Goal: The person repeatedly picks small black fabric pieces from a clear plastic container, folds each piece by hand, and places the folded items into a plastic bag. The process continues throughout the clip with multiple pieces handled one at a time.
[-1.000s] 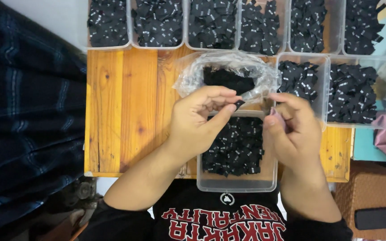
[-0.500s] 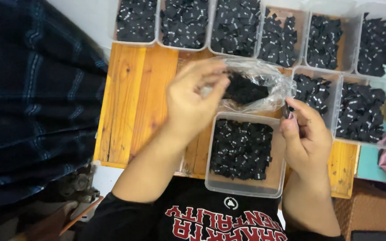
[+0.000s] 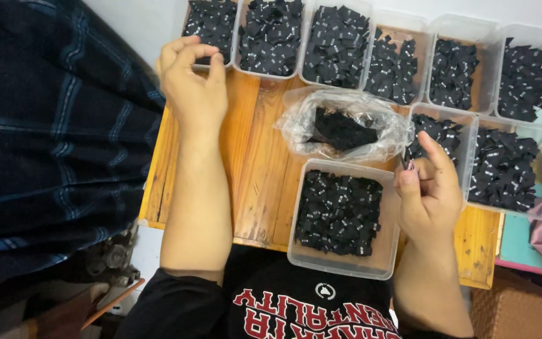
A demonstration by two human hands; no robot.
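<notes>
My left hand (image 3: 192,78) hovers at the far left of the orange wooden table (image 3: 255,163), fingertips pinched together beside a clear plastic tub of small black fabric labels (image 3: 210,28); whether it grips anything I cannot tell. My right hand (image 3: 431,188) pinches something small, just right of the near clear tub of labels (image 3: 340,216). A crumpled clear plastic bag holding black labels (image 3: 346,129) lies between.

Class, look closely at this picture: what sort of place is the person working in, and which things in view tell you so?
Probably a small garment-label sorting bench, perhaps at home. Clear plastic tubs of small black labels line a wooden table, with a plastic bag of more labels between them.
</notes>
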